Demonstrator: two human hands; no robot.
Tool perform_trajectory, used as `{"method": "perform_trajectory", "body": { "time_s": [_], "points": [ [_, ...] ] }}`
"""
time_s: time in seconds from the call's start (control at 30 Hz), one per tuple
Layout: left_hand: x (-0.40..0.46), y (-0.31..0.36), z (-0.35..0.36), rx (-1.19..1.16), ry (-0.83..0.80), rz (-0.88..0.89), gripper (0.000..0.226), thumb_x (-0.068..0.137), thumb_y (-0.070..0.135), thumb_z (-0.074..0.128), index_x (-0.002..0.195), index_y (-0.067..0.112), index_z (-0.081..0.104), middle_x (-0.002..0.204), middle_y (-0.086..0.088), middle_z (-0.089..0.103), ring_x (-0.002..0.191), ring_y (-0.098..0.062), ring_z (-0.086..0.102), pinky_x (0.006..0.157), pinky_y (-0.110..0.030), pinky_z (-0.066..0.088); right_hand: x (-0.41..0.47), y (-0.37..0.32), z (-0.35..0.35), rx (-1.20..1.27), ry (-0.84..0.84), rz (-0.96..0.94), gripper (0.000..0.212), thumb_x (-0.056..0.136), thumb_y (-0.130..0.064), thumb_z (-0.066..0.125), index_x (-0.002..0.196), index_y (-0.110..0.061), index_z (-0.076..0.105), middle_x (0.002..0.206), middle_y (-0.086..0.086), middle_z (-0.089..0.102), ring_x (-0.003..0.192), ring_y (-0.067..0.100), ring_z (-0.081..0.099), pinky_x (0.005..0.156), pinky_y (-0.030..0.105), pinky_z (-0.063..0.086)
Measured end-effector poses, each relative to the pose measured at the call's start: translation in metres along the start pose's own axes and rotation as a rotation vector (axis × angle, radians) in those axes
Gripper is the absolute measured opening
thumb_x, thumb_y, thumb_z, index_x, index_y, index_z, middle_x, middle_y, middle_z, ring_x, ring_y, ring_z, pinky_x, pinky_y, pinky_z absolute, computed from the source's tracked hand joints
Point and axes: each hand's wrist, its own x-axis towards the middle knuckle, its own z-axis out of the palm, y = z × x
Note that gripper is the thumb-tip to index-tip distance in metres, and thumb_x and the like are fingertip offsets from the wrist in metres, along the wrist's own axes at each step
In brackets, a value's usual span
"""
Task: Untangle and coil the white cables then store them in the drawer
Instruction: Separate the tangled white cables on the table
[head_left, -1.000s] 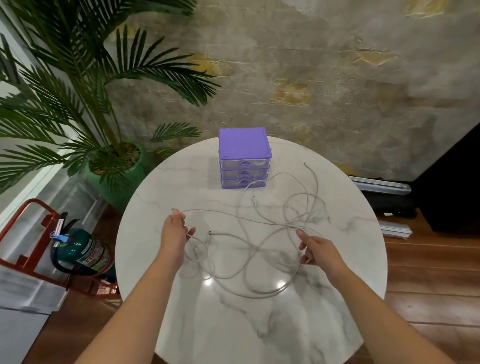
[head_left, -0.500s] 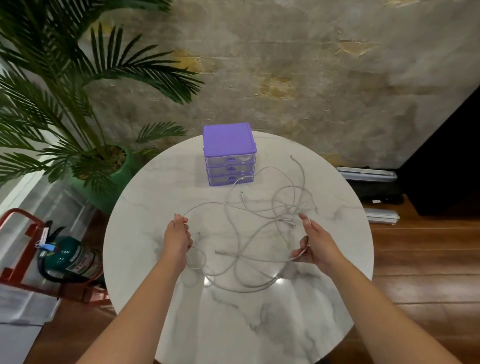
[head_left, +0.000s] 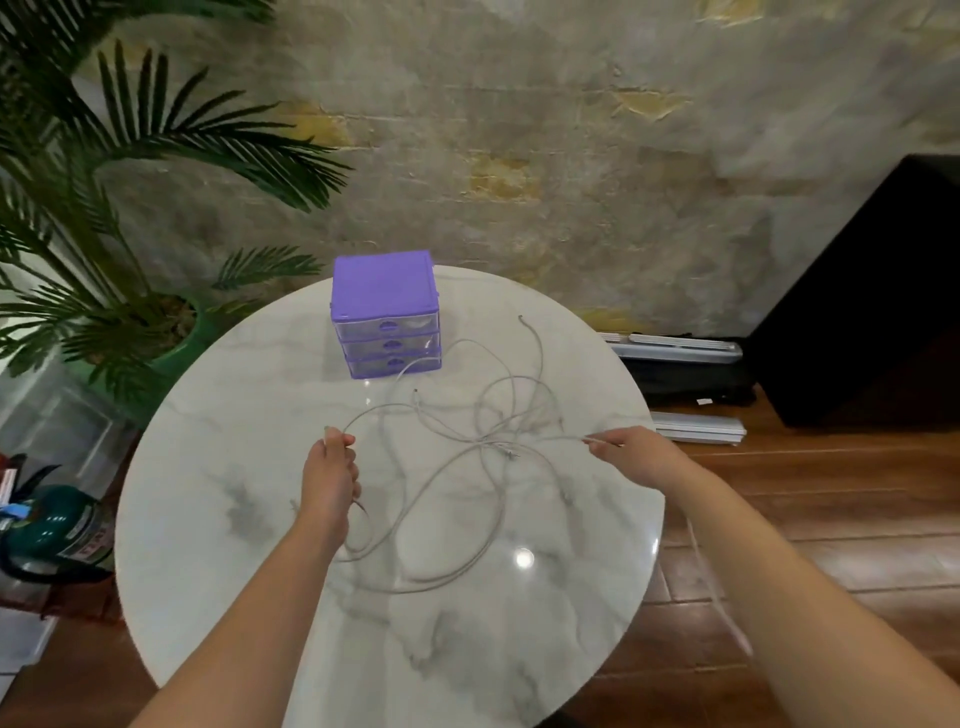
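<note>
A: Quick check, what's worn on the arms?

B: Nothing visible. Both forearms bare from frame edge up to the wrists, no sleeves, no cuffs.

A: Watch, bands, rings?

B: None seen on left hand or right hand. Wrists behind the fingers are plain, no straps.

A: Gloves? Nails?

B: No gloves. Fingers bare; nails too small and blurry to tell polish or length.

A: Marks, tattoos?

B: None visible on either arm.
</note>
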Motion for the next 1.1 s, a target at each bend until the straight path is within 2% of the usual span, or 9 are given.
{"method": "perform_trajectory", "body": {
  "time_s": [0.23,0.4,0.53,0.63,0.73,0.83,0.93,1.0,1.1],
  "points": [
    [-0.026,-0.009,0.031,0.063,-0.044,0.032,0.030,0.102,0.035,0.036,0.087,0.015,0.052,0.064,0.002,0.032,0.051,-0.012,0.025,0.046,-0.025,0.021,0.016,0.046,0.008,-0.009,0.089,0.010,0.020,0.096,-0.033,0.051,0.100,-0.027,0.069,0.107,-0.001,0.066,0.092,0.021,0.060,0.076,0.037,0.053],
    [-0.032,-0.015,0.045,0.129,-0.059,0.077,0.031,0.102,0.036,0.038,0.087,0.015,0.054,0.062,0.002,0.035,0.049,-0.012,0.029,0.045,-0.023,0.023,0.020,0.055,0.018,-0.031,0.188,-0.044,0.018,0.096,-0.024,0.051,0.099,-0.021,0.069,0.094,-0.001,0.067,0.088,0.022,0.062,0.060,0.030,0.048],
    [-0.037,-0.013,0.054,0.123,-0.070,0.094,0.030,0.101,0.039,0.040,0.084,0.019,0.055,0.061,0.003,0.035,0.049,-0.013,0.030,0.047,-0.026,0.026,0.014,0.042,0.033,-0.093,0.155,-0.122,0.039,0.091,-0.023,0.059,0.129,-0.025,0.058,0.130,-0.002,0.053,0.121,0.019,0.048,0.089,0.032,0.047],
    [-0.041,-0.004,0.059,0.048,-0.083,0.094,0.030,0.102,0.037,0.039,0.084,0.017,0.053,0.059,0.005,0.031,0.045,-0.009,0.026,0.042,-0.022,0.024,0.001,0.018,0.053,-0.002,0.080,-0.333,0.050,0.082,-0.029,0.073,0.130,-0.027,0.057,0.132,-0.006,0.048,0.127,0.013,0.037,0.105,0.025,0.032],
    [-0.042,0.004,0.061,-0.023,-0.105,0.093,0.029,0.102,0.036,0.040,0.085,0.016,0.052,0.059,0.005,0.027,0.042,-0.005,0.022,0.037,-0.017,0.021,-0.006,-0.006,0.074,0.165,0.061,-0.385,0.032,0.085,-0.038,0.071,0.114,-0.025,0.067,0.114,-0.011,0.054,0.108,0.003,0.048,0.095,0.020,0.037],
    [-0.038,0.006,0.056,-0.008,-0.091,0.101,0.029,0.102,0.038,0.040,0.085,0.017,0.052,0.059,0.006,0.028,0.044,-0.005,0.023,0.038,-0.017,0.022,-0.007,-0.017,0.077,0.321,0.115,-0.346,0.019,0.092,-0.035,0.063,0.098,-0.019,0.072,0.090,-0.002,0.055,0.080,0.010,0.058,0.074,0.019,0.041],
    [-0.033,0.003,0.048,0.059,-0.083,0.111,0.031,0.101,0.039,0.040,0.085,0.017,0.054,0.060,0.005,0.030,0.046,-0.007,0.025,0.042,-0.020,0.024,-0.007,-0.012,0.061,0.517,0.115,-0.270,0.011,0.086,-0.030,0.072,0.093,-0.021,0.073,0.070,0.002,0.051,0.058,0.014,0.050,0.056,0.019,0.044],
    [-0.031,-0.003,0.045,0.156,-0.120,0.114,0.033,0.101,0.040,0.041,0.084,0.016,0.057,0.061,0.005,0.032,0.049,-0.009,0.027,0.046,-0.023,0.024,-0.004,-0.001,0.045,0.509,0.149,-0.217,0.014,0.079,-0.033,0.078,0.081,-0.021,0.071,0.060,0.001,0.048,0.057,0.013,0.046,0.057,0.026,0.041],
    [-0.034,-0.011,0.047,0.283,-0.210,0.128,0.036,0.099,0.043,0.044,0.084,0.016,0.062,0.062,0.005,0.037,0.053,-0.011,0.031,0.050,-0.026,0.027,0.001,0.015,0.018,0.333,0.146,-0.142,0.025,0.071,-0.055,0.077,0.071,-0.030,0.073,0.069,0.001,0.065,0.064,0.017,0.056,0.061,0.032,0.042]
  ]
}}
